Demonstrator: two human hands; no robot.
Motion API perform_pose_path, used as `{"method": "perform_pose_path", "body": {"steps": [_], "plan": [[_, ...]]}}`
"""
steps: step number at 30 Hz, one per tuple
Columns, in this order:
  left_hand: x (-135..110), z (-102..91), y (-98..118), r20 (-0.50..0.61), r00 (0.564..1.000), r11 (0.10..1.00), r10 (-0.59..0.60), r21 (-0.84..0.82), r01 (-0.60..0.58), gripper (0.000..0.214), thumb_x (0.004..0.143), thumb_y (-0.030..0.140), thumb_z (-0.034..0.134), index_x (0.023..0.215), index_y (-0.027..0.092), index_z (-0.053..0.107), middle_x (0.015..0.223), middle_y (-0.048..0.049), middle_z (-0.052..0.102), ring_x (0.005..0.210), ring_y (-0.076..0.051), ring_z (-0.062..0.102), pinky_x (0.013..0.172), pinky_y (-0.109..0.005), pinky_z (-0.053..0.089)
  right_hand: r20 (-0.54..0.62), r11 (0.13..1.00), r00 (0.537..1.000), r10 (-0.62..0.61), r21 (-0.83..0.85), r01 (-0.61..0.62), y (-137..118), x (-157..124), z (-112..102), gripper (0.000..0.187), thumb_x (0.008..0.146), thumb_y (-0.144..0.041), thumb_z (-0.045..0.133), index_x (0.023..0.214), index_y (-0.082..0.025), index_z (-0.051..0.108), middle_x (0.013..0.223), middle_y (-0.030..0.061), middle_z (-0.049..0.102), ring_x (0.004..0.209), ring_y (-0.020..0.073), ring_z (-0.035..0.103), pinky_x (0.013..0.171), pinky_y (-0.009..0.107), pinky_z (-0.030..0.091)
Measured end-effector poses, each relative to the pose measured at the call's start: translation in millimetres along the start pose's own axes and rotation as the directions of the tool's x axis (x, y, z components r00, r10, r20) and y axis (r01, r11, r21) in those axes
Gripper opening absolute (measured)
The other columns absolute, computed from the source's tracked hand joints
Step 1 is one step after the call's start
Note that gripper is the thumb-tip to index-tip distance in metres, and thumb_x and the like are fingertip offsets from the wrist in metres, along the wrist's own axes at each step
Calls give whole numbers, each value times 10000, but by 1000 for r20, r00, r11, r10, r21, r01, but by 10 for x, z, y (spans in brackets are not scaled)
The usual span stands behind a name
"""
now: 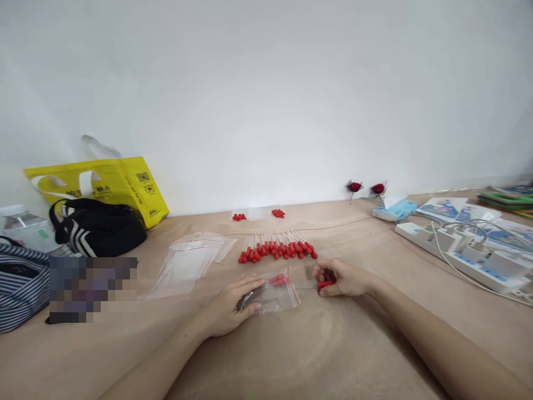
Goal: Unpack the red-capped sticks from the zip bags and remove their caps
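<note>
My left hand lies on a small clear zip bag with a red seal strip, fingers curled over its left end and holding it to the table. Red-bulbed droppers show inside the bag. My right hand is closed in a pinch on the red bulb of a dropper whose clear stem points at the bag's open end. A row of several red-bulbed droppers lies just beyond both hands.
Empty clear zip bags lie at left. Two filled bags sit near the wall. A black striped bag and a yellow bag stand far left; a power strip, cables and booklets lie right.
</note>
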State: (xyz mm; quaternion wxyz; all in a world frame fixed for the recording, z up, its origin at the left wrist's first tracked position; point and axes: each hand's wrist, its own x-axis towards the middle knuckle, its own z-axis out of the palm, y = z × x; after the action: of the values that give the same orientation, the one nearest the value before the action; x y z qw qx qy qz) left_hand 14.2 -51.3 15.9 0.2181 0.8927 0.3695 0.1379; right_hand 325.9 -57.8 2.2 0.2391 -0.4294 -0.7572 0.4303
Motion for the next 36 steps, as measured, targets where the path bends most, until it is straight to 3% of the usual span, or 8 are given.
{"method": "perform_pose_path", "body": {"steps": [4, 9, 13, 16, 20, 22, 29, 36], "plan": [[1, -14, 11, 8, 1000, 1000, -6, -11, 6, 457, 805, 408, 468, 1242, 281, 424, 1322, -18, 413, 1222, -225, 349, 1018, -421, 277, -24, 1000, 1000, 20, -5, -20, -5, -17, -74, 242, 605, -293, 668, 777, -158, 567, 657, -39, 526, 575, 77, 467, 529, 203, 381], [4, -25, 24, 25, 1000, 1000, -10, 13, 10, 457, 810, 401, 459, 1250, 288, 412, 1325, -11, 409, 1227, -220, 343, 1019, -417, 276, -109, 995, 993, 52, 89, -42, 40, -77, -254, 296, 542, -367, 707, 731, -152, 633, 667, -13, 592, 584, 96, 508, 546, 222, 411], [-3, -20, 20, 21, 999, 999, -23, 37, 22, 466, 808, 415, 456, 1250, 276, 412, 1326, -17, 407, 1234, -218, 333, 1021, -411, 274, -272, 982, 957, 97, 186, -47, 148, -151, -429, 304, 494, -361, 736, 698, -148, 662, 651, 8, 622, 579, 114, 535, 556, 238, 426], [-18, -21, 20, 28, 1000, 999, -14, 40, 13, 487, 798, 422, 471, 1257, 277, 401, 1334, -22, 396, 1236, -220, 329, 1021, -417, 272, -522, 958, 836, 171, 285, -19, 257, -109, -469, 327, 519, -370, 716, 742, -139, 658, 623, 22, 623, 578, 129, 555, 582, 259, 453], [-29, -21, 13, 36, 999, 999, -17, 35, 15, 506, 788, 423, 487, 1261, 268, 396, 1341, -30, 384, 1241, -223, 320, 1023, -425, 263, -778, 967, 574, 255, 200, -157, 383, 125, -368, 365, 614, -413, 616, 824, -116, 646, 672, 61, 642, 612, 159, 586, 576, 266, 463], [-28, -17, 3, 32, 999, 999, -17, 34, 16, 506, 787, 426, 487, 1261, 271, 396, 1340, -27, 386, 1240, -221, 321, 1026, -423, 260, -814, 960, 522, 253, 145, -240, 416, 269, -301, 354, 630, -399, 587, 831, -115, 651, 684, 70, 651, 616, 175, 594, 566, 271, 454], [-25, -23, 7, 38, 999, 1000, -15, 17, 14, 507, 783, 418, 493, 1259, 269, 399, 1333, -26, 398, 1229, -219, 340, 1018, -414, 273, -852, 919, 475, 221, 19, -394, 379, 636, -180, 220, 637, -293, 541, 739, -151, 674, 729, 76, 679, 718, 205, 613, 617, 252, 416], [-18, -31, 29, 45, 998, 999, -33, -8, 33, 507, 775, 408, 507, 1252, 262, 414, 1329, -32, 402, 1231, -224, 335, 1019, -419, 268, -833, 882, 501, 236, -34, -470, 337, 715, -126, 193, 651, -310, 542, 652, -167, 671, 661, 61, 676, 680, 185, 618, 558, 217, 384]]}}
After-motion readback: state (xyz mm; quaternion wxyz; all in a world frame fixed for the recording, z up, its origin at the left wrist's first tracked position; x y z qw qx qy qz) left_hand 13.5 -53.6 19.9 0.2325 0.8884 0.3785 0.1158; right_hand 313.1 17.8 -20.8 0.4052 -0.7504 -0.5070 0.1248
